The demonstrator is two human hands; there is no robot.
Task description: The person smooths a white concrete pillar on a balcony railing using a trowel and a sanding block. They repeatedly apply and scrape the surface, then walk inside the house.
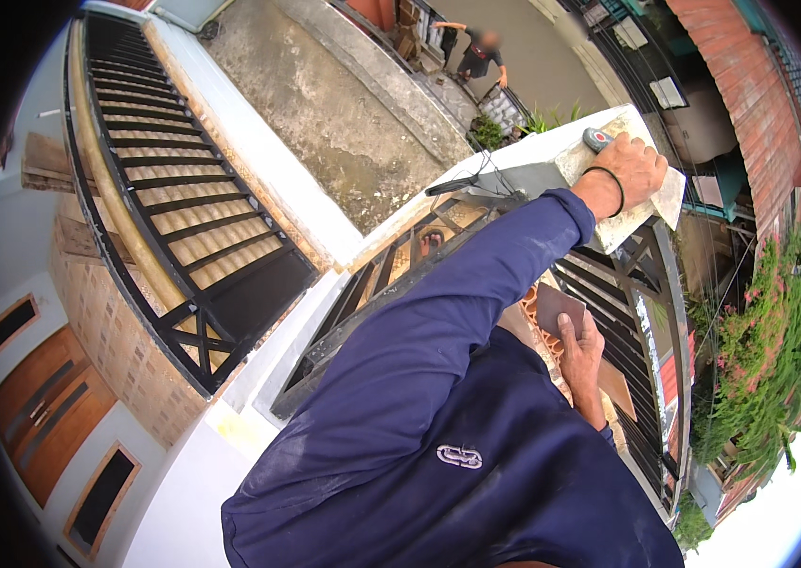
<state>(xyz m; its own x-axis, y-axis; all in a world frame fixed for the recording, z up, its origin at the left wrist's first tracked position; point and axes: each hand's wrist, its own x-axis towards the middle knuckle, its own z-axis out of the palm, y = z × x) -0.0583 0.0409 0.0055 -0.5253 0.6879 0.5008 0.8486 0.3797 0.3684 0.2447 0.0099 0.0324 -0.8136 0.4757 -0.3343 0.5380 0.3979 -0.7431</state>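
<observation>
My left arm, in a dark blue sleeve, reaches across to the upper right. There my left hand (630,173), a black band at its wrist, lies on the top of a white pillar (571,163) with worn, stained patches. Its fingers are closed round a scraper (596,139) whose grey handle end with a red spot sticks out; the hand hides much of the tool. Lower down, close to my body, my right hand (582,355) pinches a brown sheet of sandpaper (560,309) between thumb and fingers. A black metal fence (656,322) stands just beyond it.
Black railing (202,227) curves along a balcony at left. A white ledge (240,133) borders a rough concrete slab (296,104) below. Dark wires (481,182) lie beside the pillar. Far below, a person (482,59) stands. Leafy plants (770,331) and a rusty roof (741,95) lie right.
</observation>
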